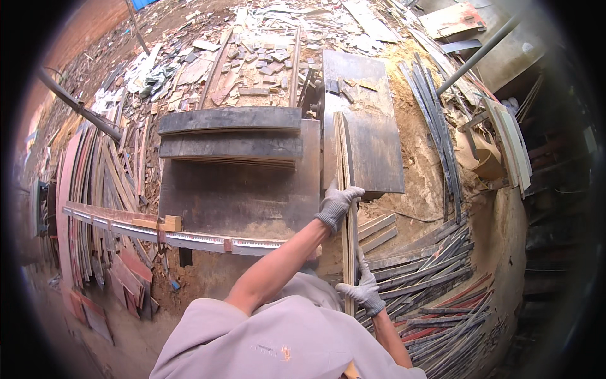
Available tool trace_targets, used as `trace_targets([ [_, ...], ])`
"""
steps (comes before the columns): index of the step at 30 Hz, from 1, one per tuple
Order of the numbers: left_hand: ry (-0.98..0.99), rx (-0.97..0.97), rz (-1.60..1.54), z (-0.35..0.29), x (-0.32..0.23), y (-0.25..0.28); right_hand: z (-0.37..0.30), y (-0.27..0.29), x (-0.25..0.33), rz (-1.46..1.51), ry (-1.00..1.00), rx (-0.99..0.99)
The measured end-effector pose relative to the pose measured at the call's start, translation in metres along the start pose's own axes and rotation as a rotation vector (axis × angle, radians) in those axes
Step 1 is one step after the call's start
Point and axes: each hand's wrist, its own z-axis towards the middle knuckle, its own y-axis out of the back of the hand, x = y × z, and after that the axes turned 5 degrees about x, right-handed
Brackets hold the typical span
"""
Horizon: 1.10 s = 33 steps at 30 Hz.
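The left arm is bare and stretched far forward. The left hand (338, 205) wears a grey glove, and its fingers curl over the top edge of a thin board (348, 215) standing on its edge. The right hand (363, 290), gloved too, is lower and close to the body. Its fingers wrap round the same board, with one finger pointing up along it. The board runs from the near hand up across the saw table (243, 196), beside a dark sheet (372, 151). A long ruler (189, 240) lies along the table's near edge. Thin strips (435, 278) are piled on the right.
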Motion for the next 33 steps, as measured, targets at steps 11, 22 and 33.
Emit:
trace_targets([
  [11,-0.092,0.079,-0.025,0.010,0.013,-0.006,-0.004,0.008,0.012,0.006,-0.066,-0.013],
  [22,0.058,0.158,-0.092,0.023,0.027,-0.005,-0.005,0.015,0.003,-0.242,-0.069,-0.033],
  [33,0.099,0.237,-0.118,0.024,0.027,-0.002,0.000,0.019,0.004,-0.402,-0.089,-0.025],
])
